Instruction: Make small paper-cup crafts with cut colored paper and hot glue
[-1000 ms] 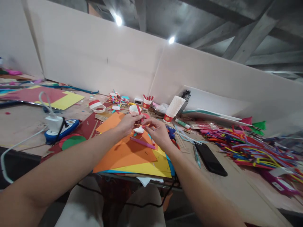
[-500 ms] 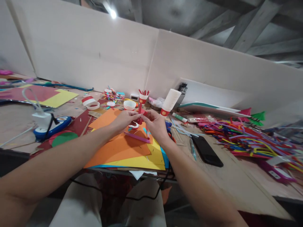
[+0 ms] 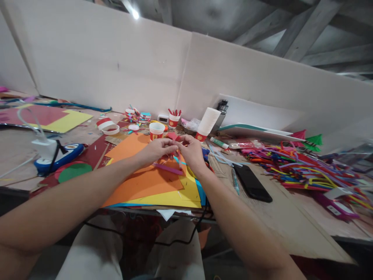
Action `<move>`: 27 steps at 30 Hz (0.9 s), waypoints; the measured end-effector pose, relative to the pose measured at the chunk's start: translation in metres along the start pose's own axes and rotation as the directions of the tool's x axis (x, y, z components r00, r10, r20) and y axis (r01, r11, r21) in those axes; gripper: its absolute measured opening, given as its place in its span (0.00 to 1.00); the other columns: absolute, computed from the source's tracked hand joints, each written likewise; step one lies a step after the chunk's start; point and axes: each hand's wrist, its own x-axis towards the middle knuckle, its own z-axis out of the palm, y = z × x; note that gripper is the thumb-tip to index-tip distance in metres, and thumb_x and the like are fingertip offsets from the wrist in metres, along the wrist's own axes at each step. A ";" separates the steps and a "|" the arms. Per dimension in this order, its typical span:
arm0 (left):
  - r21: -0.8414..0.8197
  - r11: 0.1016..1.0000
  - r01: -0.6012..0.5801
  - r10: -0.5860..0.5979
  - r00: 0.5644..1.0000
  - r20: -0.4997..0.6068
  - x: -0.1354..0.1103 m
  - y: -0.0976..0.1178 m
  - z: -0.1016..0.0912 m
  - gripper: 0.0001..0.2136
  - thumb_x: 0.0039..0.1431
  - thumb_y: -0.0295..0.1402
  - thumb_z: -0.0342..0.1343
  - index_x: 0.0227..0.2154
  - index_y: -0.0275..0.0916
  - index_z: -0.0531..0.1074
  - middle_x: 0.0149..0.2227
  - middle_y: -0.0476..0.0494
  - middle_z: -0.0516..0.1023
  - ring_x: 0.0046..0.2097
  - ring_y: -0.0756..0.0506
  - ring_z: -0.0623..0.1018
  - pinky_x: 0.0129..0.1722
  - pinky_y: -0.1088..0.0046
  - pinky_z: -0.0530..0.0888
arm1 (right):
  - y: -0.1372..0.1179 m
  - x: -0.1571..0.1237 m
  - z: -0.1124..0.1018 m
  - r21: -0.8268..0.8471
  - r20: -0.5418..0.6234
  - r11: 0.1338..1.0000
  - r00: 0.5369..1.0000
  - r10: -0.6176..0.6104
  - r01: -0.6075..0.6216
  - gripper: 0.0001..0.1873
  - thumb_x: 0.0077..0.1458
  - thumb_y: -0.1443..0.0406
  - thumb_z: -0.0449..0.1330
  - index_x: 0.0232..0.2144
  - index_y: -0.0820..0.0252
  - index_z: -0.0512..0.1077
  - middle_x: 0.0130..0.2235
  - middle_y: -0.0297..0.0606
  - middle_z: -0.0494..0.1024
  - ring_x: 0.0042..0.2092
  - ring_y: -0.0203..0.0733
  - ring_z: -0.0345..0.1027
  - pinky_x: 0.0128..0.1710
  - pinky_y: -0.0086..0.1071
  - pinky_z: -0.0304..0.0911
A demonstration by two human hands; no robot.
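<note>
Head view: hands (image 3: 155,150) (image 3: 190,154) above cluttered table (image 3: 17,140), pale partition (image 3: 116,58) behind.

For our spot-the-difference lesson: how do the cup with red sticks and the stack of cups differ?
The cup is single, while the stack of cups shows many nested rims. The cup looks short; the stack rises taller. Red sticks poke from the cup, but none show in the stack. Both are white and red.

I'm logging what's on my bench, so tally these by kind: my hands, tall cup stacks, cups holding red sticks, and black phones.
Left hand and right hand: 2
Tall cup stack: 1
Cup holding red sticks: 1
Black phone: 1
Total: 5
</note>
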 end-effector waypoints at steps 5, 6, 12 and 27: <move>0.095 0.995 -0.030 0.032 0.999 -0.023 0.001 -0.004 -0.001 0.09 0.52 0.36 0.61 0.31 0.35 0.76 0.28 0.43 0.78 0.24 0.52 0.71 0.23 0.77 0.66 | 0.002 -0.001 0.002 0.188 0.063 0.980 0.997 0.052 -0.063 0.12 0.42 0.58 0.66 0.23 0.59 0.70 0.25 0.30 0.72 0.28 0.35 0.64 0.29 0.30 0.59; 0.093 0.995 -0.029 0.032 0.999 -0.039 0.001 -0.005 -0.002 0.09 0.52 0.36 0.61 0.31 0.35 0.76 0.28 0.43 0.79 0.24 0.52 0.72 0.24 0.77 0.67 | 0.003 -0.002 0.003 0.235 0.075 0.969 0.995 0.065 -0.081 0.13 0.41 0.58 0.67 0.24 0.59 0.70 0.25 0.30 0.72 0.28 0.35 0.64 0.29 0.30 0.59; 0.119 0.992 -0.032 0.035 0.999 -0.018 0.002 -0.007 -0.003 0.08 0.52 0.36 0.60 0.26 0.35 0.76 0.27 0.42 0.78 0.23 0.52 0.70 0.24 0.77 0.66 | 0.004 0.000 0.005 0.424 0.112 0.893 0.987 0.117 -0.154 0.14 0.39 0.59 0.68 0.26 0.58 0.69 0.25 0.29 0.73 0.26 0.33 0.65 0.28 0.29 0.62; 0.173 0.984 -0.050 0.046 0.999 0.027 0.001 -0.009 -0.005 0.08 0.53 0.36 0.60 0.29 0.35 0.78 0.28 0.41 0.79 0.25 0.51 0.71 0.26 0.76 0.66 | 0.001 0.001 0.001 0.387 -0.055 0.922 0.998 0.044 -0.020 0.12 0.41 0.59 0.68 0.25 0.58 0.70 0.27 0.31 0.74 0.30 0.35 0.68 0.31 0.30 0.64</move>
